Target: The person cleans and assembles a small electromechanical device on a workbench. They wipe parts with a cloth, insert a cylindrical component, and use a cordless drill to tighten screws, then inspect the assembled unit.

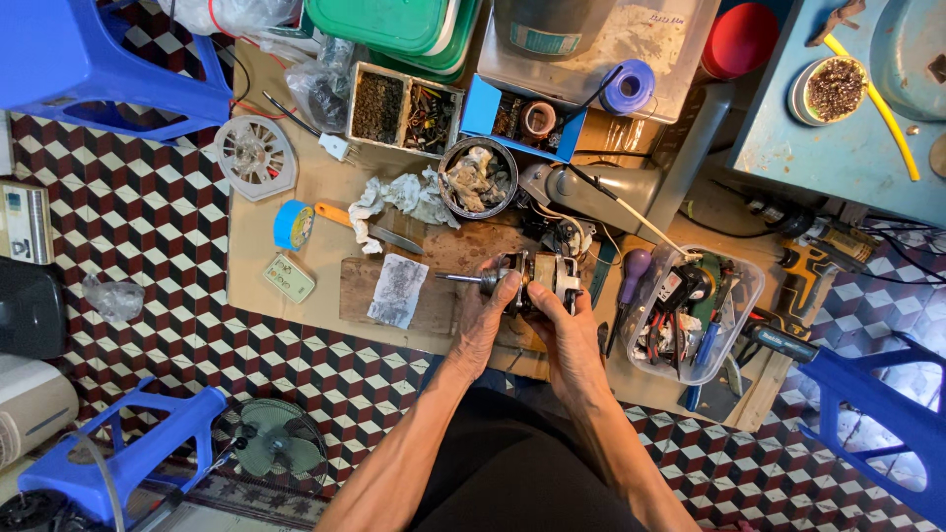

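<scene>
Both hands on motor: left hand fingers wrapped round shaft end, right hand fingers clamped on body. Tool tub just right, rag bowl above.

I see a floor of red, black and white cube-pattern tiles, blue plastic stools at the corners, a pale blue table top right

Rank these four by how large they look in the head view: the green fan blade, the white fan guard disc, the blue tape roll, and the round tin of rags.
1. Green fan blade, though it may lie nearer the camera.
2. White fan guard disc and round tin of rags: too alike to rank.
3. Blue tape roll.
</scene>
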